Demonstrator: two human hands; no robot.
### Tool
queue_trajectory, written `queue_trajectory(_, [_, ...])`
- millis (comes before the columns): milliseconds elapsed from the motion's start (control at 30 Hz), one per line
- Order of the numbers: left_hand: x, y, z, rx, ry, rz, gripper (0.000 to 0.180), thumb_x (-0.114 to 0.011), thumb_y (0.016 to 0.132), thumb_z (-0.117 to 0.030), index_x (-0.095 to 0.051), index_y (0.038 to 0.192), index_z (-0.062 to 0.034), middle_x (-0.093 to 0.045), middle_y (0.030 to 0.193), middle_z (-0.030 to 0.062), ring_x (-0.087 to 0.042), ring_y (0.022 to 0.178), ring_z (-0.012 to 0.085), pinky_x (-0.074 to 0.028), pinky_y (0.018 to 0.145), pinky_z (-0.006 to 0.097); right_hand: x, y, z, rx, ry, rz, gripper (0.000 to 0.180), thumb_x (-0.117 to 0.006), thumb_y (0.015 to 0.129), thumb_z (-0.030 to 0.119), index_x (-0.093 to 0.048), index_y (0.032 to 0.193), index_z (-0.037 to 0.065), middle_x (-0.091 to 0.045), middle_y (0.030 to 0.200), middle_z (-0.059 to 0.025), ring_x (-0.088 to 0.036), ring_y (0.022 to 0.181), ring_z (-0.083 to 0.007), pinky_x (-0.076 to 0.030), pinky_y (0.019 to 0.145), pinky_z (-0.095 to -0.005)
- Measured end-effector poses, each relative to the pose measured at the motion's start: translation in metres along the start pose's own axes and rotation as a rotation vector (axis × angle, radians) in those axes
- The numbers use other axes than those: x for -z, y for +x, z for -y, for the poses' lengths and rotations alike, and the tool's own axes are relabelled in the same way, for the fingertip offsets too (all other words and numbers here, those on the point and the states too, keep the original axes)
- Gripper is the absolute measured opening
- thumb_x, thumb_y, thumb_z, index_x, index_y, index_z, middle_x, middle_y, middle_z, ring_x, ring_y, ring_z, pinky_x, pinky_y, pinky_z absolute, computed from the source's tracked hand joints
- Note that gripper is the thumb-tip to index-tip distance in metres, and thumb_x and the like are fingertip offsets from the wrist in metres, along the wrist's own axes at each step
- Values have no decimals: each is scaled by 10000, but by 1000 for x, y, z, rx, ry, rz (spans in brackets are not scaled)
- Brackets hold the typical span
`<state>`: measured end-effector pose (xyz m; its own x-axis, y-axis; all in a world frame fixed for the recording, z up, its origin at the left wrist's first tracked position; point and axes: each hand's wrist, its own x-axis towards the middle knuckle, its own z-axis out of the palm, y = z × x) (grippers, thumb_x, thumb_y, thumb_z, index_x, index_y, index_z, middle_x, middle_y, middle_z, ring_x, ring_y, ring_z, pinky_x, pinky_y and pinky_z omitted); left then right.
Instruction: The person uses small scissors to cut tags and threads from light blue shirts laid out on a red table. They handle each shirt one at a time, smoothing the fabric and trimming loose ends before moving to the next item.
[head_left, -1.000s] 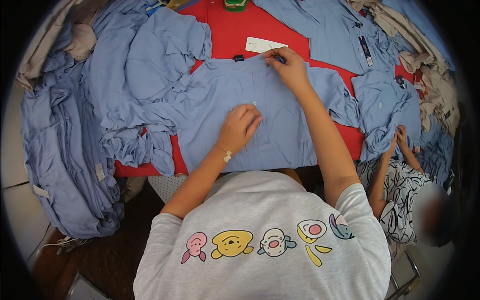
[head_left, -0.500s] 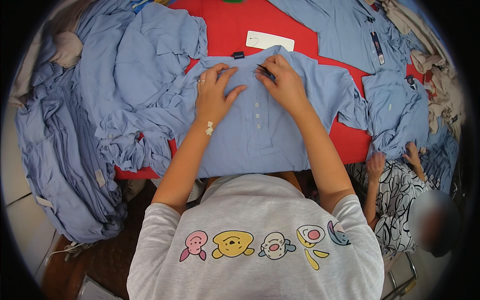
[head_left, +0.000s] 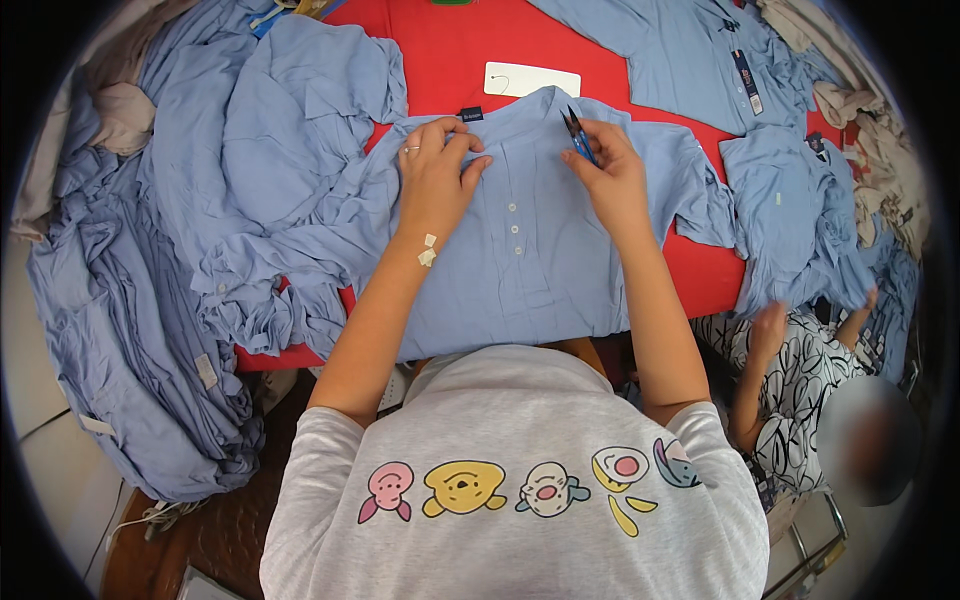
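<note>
A light blue buttoned-placket shirt (head_left: 560,230) lies spread out in front of me, its collar away from me and a dark neck label (head_left: 471,115) showing. My left hand (head_left: 437,172) rests on the shirt's left collar area, fingers bent and apart, with the thumb a little off the index finger. In my right hand (head_left: 612,172) is a pair of thread snips (head_left: 577,136) with blue handles, dark blades pointing up and away. This hand sits over the right side of the collar. Whether the blades touch cloth I cannot tell.
A white card with a hook mark (head_left: 532,80) lies on the red table cover (head_left: 450,45) beyond the collar. Blue garments heap at left (head_left: 270,130); another tagged blue shirt (head_left: 690,70) lies at back right. At right, a co-worker's hands (head_left: 768,330) are near a blue garment (head_left: 780,215).
My right hand has moved right, away from the placket top, and the snips now point up and away. My left thumb and index finger have come closer together.
</note>
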<state>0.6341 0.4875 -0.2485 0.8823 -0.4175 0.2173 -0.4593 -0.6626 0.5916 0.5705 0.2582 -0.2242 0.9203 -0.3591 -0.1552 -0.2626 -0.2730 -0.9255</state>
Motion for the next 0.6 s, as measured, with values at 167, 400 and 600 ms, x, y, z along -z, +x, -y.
queue_trajectory(167, [10, 8, -10, -14, -18, 59, 171, -825, 839, -154, -705, 939, -85, -678, 1076, 37, -612, 1025, 226, -382, 1035, 434, -4, -29, -13, -78, 228, 92, 390, -793, 850, -14, -704, 1230, 12, -637, 1062, -32, -617, 896, -104, -515, 776, -264])
queue_trajectory(400, [31, -1, -25, 393, -699, 165, 130, -745, 911, -7, -649, 997, -24, -731, 1048, 57, -651, 1005, 130, -511, 937, 303, -31, -63, 40, -160, 135, 119, 284, -796, 903, 111, -732, 1163, 15, -628, 782, 24, -534, 674, -61, -466, 627, -253])
queue_trajectory(600, [37, -8, -24, 417, -981, 162, 156, -732, 915, 31, -616, 994, -37, -723, 1084, 87, -652, 1030, 142, -512, 945, 286, -37, -67, 49, -99, 46, 130, 265, -782, 934, 211, -751, 1093, 1, -621, 728, -35, -539, 652, -80, -443, 596, -269])
